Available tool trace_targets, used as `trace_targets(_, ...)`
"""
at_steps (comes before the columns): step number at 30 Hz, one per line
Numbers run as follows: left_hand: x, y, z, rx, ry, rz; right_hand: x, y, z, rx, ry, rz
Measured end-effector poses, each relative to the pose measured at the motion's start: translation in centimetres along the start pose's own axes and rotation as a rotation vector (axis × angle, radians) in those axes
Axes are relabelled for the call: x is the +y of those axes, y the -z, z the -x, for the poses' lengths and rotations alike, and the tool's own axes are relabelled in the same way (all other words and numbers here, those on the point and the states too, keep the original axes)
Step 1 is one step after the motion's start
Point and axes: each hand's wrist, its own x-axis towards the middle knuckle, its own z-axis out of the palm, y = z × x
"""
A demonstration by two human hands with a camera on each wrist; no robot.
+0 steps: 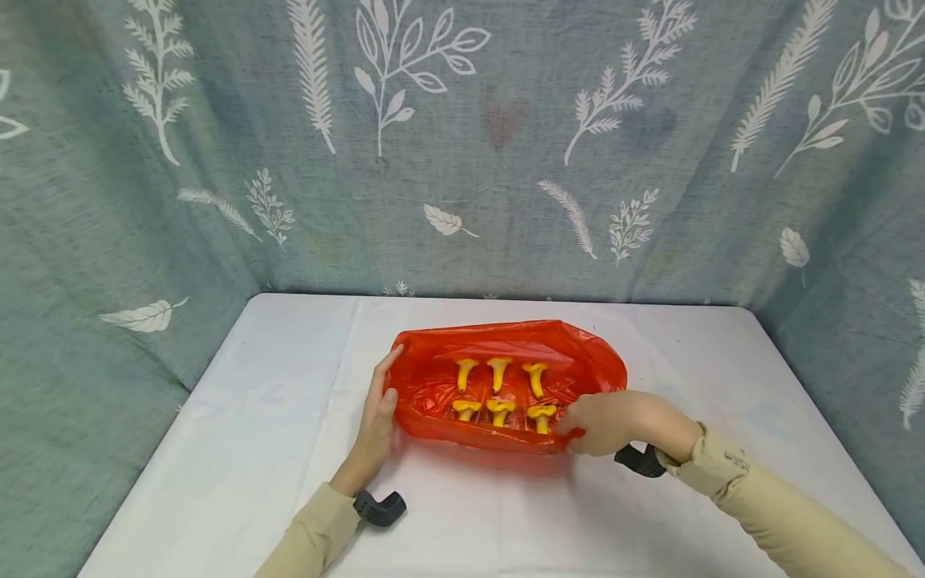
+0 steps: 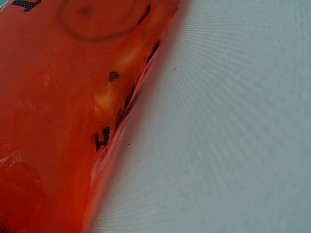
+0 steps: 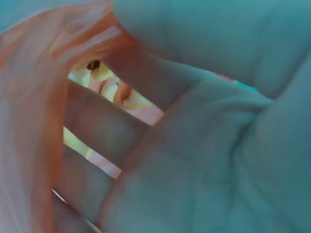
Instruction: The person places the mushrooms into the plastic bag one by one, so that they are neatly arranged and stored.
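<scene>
A red plastic bag (image 1: 477, 437) lies with its wide mouth spread toward the head camera. Inside it are several yellow chanterelle mushrooms (image 1: 500, 374), set in two rows of three with caps toward the back. My left hand (image 1: 377, 421) grips the bag's left end, fingers and thumb at the rim. At the front right corner, my right hand (image 1: 603, 421) pinches the bag's rim. In the right wrist view its fingers (image 3: 102, 121) reach inside the film, and yellow mushroom parts show between them. Black print marks the bag's outside in the left wrist view.
The bag rests on a table with a white cloth (image 1: 289, 385). A grey-green curtain (image 1: 506, 201) with white leaf patterns encloses the back and both sides. Each wrist wears a black camera mount (image 1: 380, 509), below a beige sleeve (image 1: 318, 530).
</scene>
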Motion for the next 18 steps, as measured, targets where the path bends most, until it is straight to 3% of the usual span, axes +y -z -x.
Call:
trace_targets(10, 0.2, -0.2, 0.0, 0.007, -0.006, 0.02, 1.8, 0.6, 0.5, 0.015, 0.129, -0.064)
trace_targets(14, 0.5, -0.1, 0.1, 0.016, -0.016, -0.017, 2.5, 0.7, 0.8, 0.076, 0.23, -0.14)
trace_targets(18, 0.6, 0.2, 0.1, 0.03, -0.035, -0.035, 3.4, 0.9, 1.5, 0.192, 0.368, -0.181)
